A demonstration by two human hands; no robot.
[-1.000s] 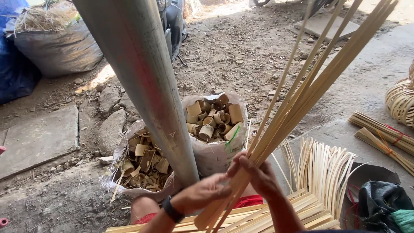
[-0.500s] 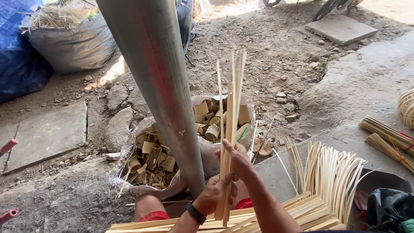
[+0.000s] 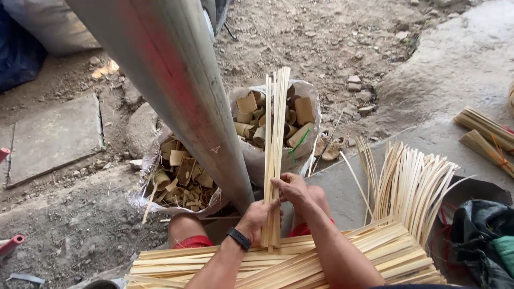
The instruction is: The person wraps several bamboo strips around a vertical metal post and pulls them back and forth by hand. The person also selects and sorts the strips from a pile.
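Note:
Both hands hold one upright bundle of thin bamboo strips (image 3: 275,134) in front of my knees. My left hand (image 3: 258,215), with a black wristband, grips the bundle's lower part. My right hand (image 3: 292,188) wraps it just above. The strips stand nearly vertical, their tops level with a white sack of bamboo offcuts (image 3: 278,118). Across my lap lies a flat stack of cut bamboo strips (image 3: 300,259).
A thick grey metal pole (image 3: 176,91) slants across the left, close to my left hand. A second sack of offcuts (image 3: 179,179) sits left of it. Fanned thin strips (image 3: 412,182) and tied bundles (image 3: 484,134) lie right. A dark cloth heap (image 3: 476,241) sits at bottom right.
The long strips that leaned far to the upper right have been swung upright and gathered into a short, even bundle between both hands. The view has tilted down slightly.

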